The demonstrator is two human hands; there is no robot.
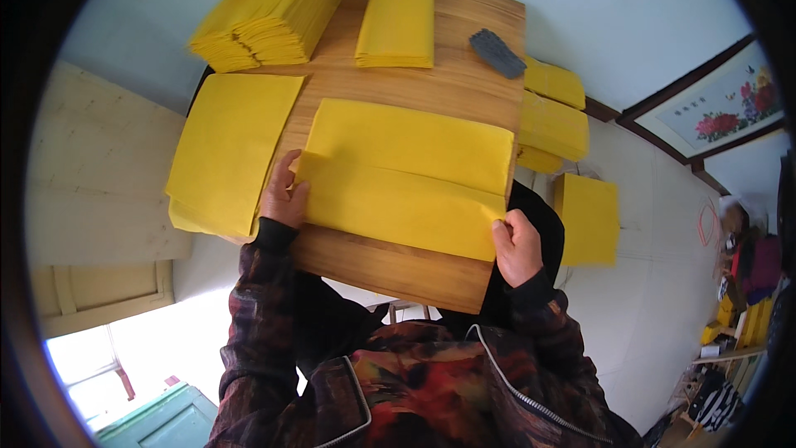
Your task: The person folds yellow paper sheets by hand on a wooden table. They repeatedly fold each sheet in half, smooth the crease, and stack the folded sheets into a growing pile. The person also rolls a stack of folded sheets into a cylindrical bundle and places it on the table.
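Observation:
A large yellow sheet (406,203), paper or thin cloth, lies partly folded on the wooden table in front of me. Its near flap is turned over the far part, and the flap's edge runs across the middle. At the sheet's left end, my left hand (285,192) has thumb and fingers closed on the edge. My right hand (519,249) pinches the right corner of the near flap between thumb and bent fingers. A pile of flat yellow sheets (236,149) lies just left of my left hand.
On the wooden table (473,12), a folded yellow stack (396,17) and a bigger pile of folded yellow sheets (265,21) stand at the back. A dark grey cloth-like piece (497,53) lies far right. Yellow bundles (554,124) sit beyond the table's right edge.

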